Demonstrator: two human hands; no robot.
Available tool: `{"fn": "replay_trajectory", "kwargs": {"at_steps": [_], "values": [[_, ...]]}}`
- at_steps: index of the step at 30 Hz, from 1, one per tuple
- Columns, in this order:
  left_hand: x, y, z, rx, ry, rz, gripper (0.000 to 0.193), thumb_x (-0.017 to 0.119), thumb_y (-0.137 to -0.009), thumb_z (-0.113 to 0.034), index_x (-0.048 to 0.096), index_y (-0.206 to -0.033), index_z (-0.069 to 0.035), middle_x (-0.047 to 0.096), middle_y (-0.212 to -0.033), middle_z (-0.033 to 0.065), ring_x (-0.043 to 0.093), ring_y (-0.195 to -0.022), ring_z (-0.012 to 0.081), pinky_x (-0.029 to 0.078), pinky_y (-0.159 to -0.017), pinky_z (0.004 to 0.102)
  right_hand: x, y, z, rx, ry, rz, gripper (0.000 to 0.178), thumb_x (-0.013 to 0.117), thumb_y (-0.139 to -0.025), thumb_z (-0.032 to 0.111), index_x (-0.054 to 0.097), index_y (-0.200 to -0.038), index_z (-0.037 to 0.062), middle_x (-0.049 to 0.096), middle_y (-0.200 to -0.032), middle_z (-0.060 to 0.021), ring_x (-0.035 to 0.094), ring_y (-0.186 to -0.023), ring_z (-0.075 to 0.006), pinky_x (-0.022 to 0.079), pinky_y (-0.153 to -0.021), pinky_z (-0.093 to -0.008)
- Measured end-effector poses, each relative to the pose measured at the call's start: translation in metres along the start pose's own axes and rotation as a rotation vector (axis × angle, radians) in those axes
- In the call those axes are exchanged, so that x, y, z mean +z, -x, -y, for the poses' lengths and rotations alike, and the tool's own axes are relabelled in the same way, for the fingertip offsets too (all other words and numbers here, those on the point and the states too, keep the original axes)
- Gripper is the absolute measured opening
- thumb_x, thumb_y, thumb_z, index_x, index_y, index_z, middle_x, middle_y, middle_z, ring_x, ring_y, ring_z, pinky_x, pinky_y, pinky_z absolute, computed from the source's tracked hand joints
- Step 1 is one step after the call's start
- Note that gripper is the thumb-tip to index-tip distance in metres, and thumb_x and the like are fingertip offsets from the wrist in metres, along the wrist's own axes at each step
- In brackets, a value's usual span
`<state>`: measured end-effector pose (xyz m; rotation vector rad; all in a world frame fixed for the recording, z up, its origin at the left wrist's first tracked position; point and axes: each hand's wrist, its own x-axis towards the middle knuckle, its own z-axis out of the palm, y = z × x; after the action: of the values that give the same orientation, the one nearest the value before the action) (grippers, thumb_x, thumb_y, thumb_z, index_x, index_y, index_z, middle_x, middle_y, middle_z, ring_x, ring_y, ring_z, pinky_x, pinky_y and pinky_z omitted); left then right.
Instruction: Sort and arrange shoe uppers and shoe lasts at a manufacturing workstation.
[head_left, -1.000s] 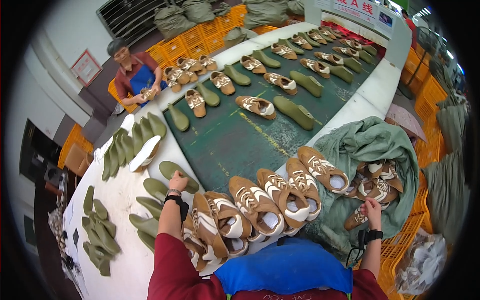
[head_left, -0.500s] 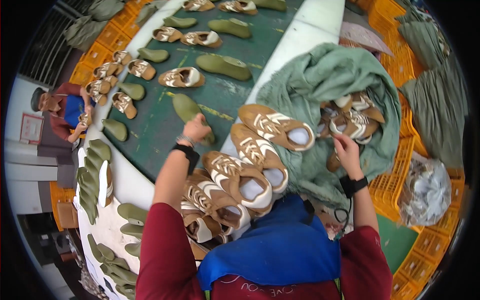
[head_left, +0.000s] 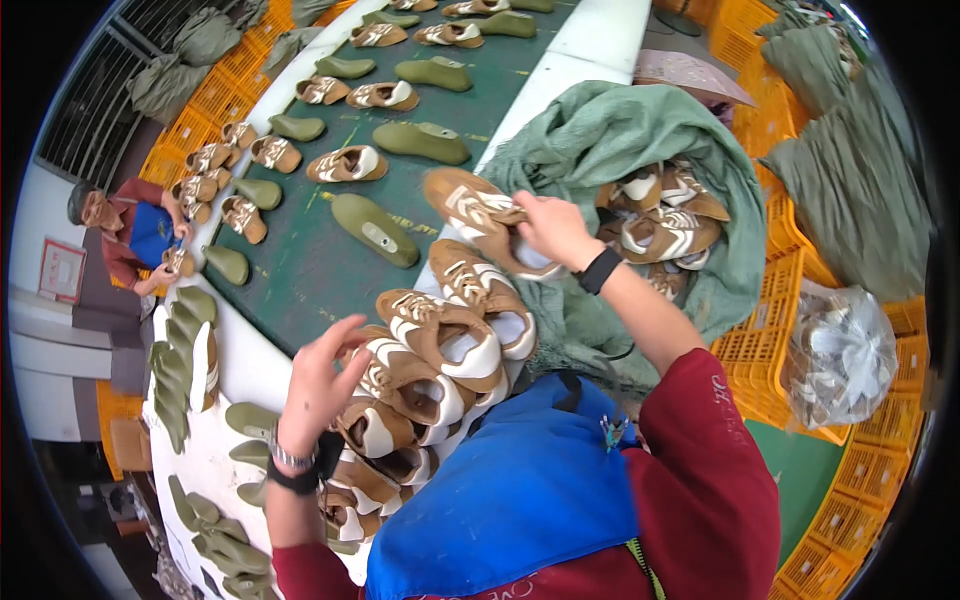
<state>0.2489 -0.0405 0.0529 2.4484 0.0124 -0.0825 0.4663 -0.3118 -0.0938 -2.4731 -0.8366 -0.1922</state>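
Note:
My right hand (head_left: 556,231) grips the collar and tongue of a brown sneaker (head_left: 462,203) with white stripes, at the far end of a row of like sneakers. My left hand (head_left: 322,378) is open, fingers spread, over the near part of that row, beside a sneaker (head_left: 412,388); whether it touches one I cannot tell. Between the hands stand more sneakers (head_left: 440,330), toes pointing away from me. On the green belt beyond lies an olive shoe last (head_left: 373,229). A green cloth sack (head_left: 715,130) at the right holds several more sneakers (head_left: 668,234).
Rows of sneakers (head_left: 346,164) and olive lasts (head_left: 424,143) cover the green belt (head_left: 300,215). More lasts (head_left: 172,385) lie on the white table at left. A co-worker (head_left: 135,225) holds a shoe across the belt. Orange crates (head_left: 765,335) and a clear plastic bag (head_left: 840,350) stand at right.
My right hand has left the sack and taken hold of the far sneaker. My left hand has let go of the olive last on the belt and come back over the near sneakers.

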Motion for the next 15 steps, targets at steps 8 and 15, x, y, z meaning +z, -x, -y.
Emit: {"fn": "replay_trajectory", "kwargs": {"at_steps": [8, 15], "values": [[0.039, 0.031, -0.08, 0.094, -0.463, -0.596, 0.05, 0.063, -0.075, -0.005, 0.045, -0.121, 0.0, 0.049, -0.11, 0.014, 0.053, -0.093, 0.0275, 0.045, -0.074, 0.0319, -0.073, 0.05, 0.182, -0.486, -0.374, -0.256, 0.044, 0.058, -0.067, 0.012, 0.054, -0.111, 0.0142, 0.05, -0.058, -0.004, 0.055, -0.055, -0.0241, 0.042, -0.051, -0.0354], [0.052, 0.051, -0.065, 0.167, -0.419, -0.617, 0.023, 0.055, -0.08, 0.0, 0.056, -0.103, 0.005, 0.054, -0.092, 0.0187, 0.055, -0.083, 0.0333, 0.045, -0.072, 0.0375, -0.07, 0.081, 0.186, -0.461, -0.396, -0.181, 0.036, 0.058, -0.072, 0.014, 0.055, -0.108, 0.0164, 0.05, -0.06, -0.0033, 0.056, -0.058, -0.0234, 0.042, -0.051, -0.0339]]}}
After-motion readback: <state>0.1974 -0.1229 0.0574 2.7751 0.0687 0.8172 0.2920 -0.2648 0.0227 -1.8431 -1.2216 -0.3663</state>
